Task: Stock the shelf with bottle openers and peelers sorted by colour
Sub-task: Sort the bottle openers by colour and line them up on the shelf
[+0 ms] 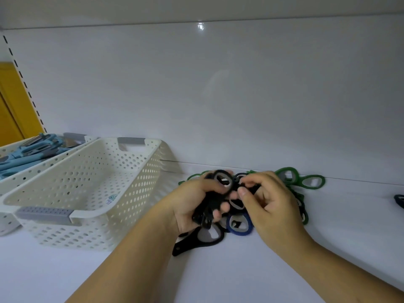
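Your left hand (192,200) is clenched round a stack of black openers (222,179), probably to collect one colour for the white basket (122,149) on the left. Right hand (273,204): fingers curled, pinching the same stack. The mixed pile (312,181) lies under both hands. Peelers (32,154) far left.

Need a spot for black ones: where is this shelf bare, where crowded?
Bare: the shelf right of the green openers to the dark opener; the shelf in front of the near basket; that basket's inside. Crowded: the opener pile under the right hand and the left hand gripping black openers; the far basket of blue peelers.
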Available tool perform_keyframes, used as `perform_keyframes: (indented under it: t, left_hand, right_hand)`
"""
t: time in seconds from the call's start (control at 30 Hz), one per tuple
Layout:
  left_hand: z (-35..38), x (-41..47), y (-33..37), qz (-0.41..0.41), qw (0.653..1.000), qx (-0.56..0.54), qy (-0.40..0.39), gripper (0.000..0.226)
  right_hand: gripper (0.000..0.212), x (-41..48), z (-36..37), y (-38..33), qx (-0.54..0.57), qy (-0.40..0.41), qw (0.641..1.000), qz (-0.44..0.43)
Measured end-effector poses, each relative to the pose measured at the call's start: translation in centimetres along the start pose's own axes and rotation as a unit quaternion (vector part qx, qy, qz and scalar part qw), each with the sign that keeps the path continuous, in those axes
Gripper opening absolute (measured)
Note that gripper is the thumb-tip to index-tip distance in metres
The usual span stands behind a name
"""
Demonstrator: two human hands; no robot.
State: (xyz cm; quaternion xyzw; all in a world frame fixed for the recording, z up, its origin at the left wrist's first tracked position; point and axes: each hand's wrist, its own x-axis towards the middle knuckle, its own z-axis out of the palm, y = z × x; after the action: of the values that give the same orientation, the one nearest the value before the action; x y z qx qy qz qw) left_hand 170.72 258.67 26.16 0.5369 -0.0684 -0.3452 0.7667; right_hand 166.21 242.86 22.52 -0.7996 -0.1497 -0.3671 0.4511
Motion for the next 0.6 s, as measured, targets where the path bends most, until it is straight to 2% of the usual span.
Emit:
perform_keyframes:
  t: [0.07, 0.17, 0.23, 0.27, 0.33, 0.43, 0.53, 0.6]
  left_hand:
    - [-0.4, 0.3, 0.4, 0.023, 0.991, -0.115, 0.067, 0.028]
    - [-0.3, 0.0, 0.7, 0.04, 0.976, -0.165, 0.138, 0.024]
    - [-0.2, 0.0, 0.7, 0.042, 0.971, -0.176, 0.158, 0.038]
    - [-0.1, 0.0, 0.6, 0.046, 0.969, -0.183, 0.157, 0.033]
    - [0.1, 0.1, 0.6, 0.053, 0.97, -0.192, 0.14, 0.02]
    - [-0.2, 0.3, 0.5, 0.054, 0.975, -0.174, 0.13, 0.022]
    - [-0.3, 0.4, 0.5, 0.043, 0.981, -0.14, 0.128, 0.027]
    - [-0.3, 0.4, 0.1, 0.018, 0.993, -0.061, 0.101, 0.03]
  right_hand:
    - [0.01, -0.3, 0.0, -0.1, -0.073, -0.088, 0.99, -0.079]
    - [0.013, -1.0, 0.4, -0.2, -0.174, -0.267, 0.929, -0.185]
    - [0.022, -1.1, 0.5, -0.1, -0.195, -0.336, 0.904, -0.176]
    - [0.024, -1.0, 0.5, -0.1, -0.194, -0.345, 0.903, -0.166]
    - [0.023, -1.0, 0.6, 0.0, -0.198, -0.333, 0.906, -0.172]
    - [0.023, -1.0, 1.1, 0.1, -0.216, -0.256, 0.914, -0.227]
    - [0.025, -0.6, 0.7, -0.2, -0.153, -0.145, 0.958, -0.192]
    - [0.029, -0.3, 0.1, -0.3, -0.113, -0.075, 0.977, -0.164]
